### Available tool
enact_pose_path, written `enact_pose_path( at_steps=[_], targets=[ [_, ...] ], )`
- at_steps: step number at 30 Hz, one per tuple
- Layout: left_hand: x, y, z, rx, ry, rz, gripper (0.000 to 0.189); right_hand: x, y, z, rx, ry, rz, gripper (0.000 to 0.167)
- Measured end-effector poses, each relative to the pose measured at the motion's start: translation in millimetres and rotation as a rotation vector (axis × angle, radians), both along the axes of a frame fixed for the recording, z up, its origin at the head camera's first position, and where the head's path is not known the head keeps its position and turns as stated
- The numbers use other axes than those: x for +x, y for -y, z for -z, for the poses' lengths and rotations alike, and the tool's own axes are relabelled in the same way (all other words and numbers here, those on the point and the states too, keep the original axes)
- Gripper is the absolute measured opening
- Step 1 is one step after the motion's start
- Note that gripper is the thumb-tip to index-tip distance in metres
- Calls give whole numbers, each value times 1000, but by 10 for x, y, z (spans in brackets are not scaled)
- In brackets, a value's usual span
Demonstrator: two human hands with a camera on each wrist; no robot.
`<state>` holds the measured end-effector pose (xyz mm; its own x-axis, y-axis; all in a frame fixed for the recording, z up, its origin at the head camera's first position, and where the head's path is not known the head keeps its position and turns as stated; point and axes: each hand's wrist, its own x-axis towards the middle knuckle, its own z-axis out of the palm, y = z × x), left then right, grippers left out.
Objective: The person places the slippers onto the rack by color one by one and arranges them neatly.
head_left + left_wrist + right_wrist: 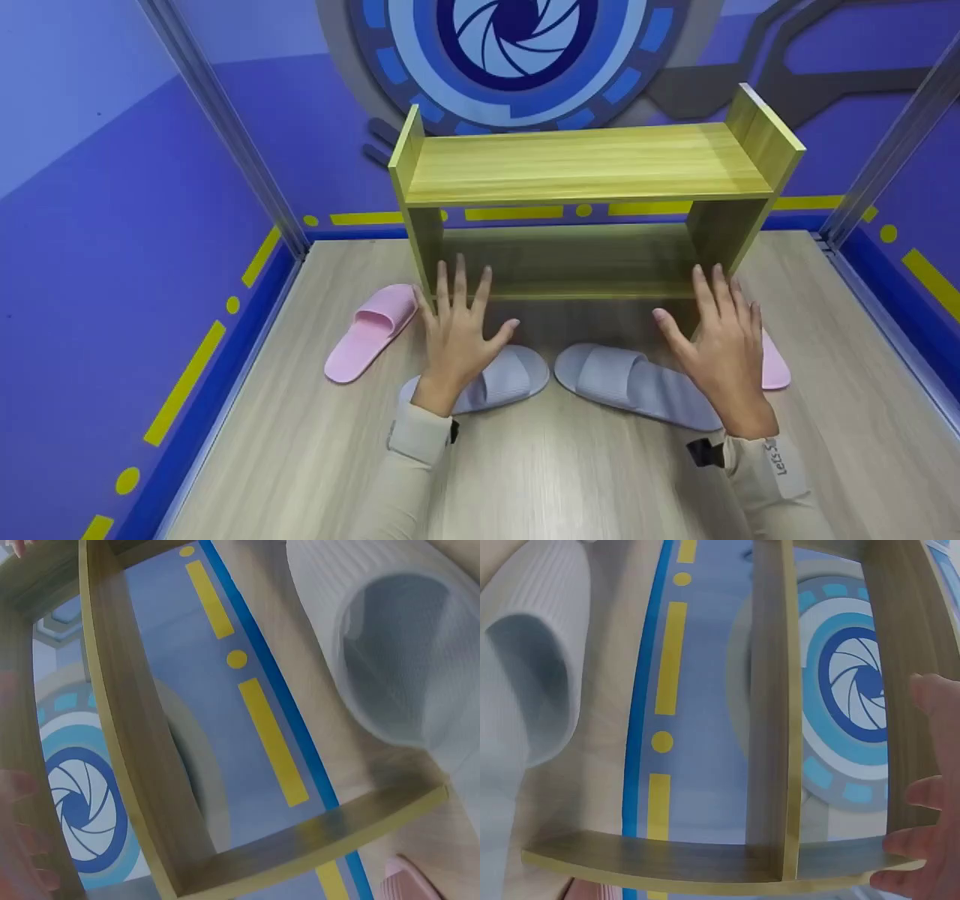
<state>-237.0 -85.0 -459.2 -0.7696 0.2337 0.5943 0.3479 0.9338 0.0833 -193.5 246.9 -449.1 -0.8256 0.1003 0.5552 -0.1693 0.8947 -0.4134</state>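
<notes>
In the head view my left hand (459, 341) hovers with spread fingers over a grey slipper (517, 379), near the left side of a wooden shelf (592, 165). My right hand (724, 360), fingers also straight, is above the other grey slipper (637, 382) and near the shelf's right side. Neither hand holds anything. A pink slipper (371, 334) lies left of my left hand. Its mate, a second pink slipper (775, 364), is mostly hidden behind my right hand. Both wrist views show the shelf frame and one grey slipper close up.
The shelf stands on a wood-patterned floor (570, 480) before a blue back wall (315, 142) with yellow dashes. Blue panels rise at left and right, joined by metal corner posts (225, 120).
</notes>
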Motion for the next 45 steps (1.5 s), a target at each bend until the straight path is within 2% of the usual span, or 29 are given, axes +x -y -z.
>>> enact_pose_path(
  at_steps=[4, 7, 10, 16, 24, 31, 34, 37, 45],
  targets=[
    [-44, 69, -87, 66, -151, 63, 78, 18, -32, 16, -88, -138, -18, 67],
    [-69, 137, -177, 132, -214, 110, 77, 42, -77, 20, -164, -194, -31, 62],
    [-102, 210, -273, 214, -256, 150, 78, 79, -130, 19, -248, -185, -25, 59],
    [-208, 371, -455, 379, -330, 222, 75, 139, -272, 53, -410, -103, 0, 54],
    [-322, 553, -701, 520, -243, 243, 65, 162, -527, 188, -446, 12, 34, 55],
    [-422, 644, -915, 653, -210, 332, 62, 132, -778, 384, -506, 98, 53, 64],
    [-463, 671, -1000, 733, -169, 356, 60, 122, -877, 474, -531, 161, 57, 69],
    [-499, 692, -1082, 801, -120, 355, 57, 100, -968, 548, -534, 209, 51, 75],
    [-584, 701, -1232, 880, -67, 391, 49, 56, -1154, 692, -512, 301, 25, 84]
  ],
)
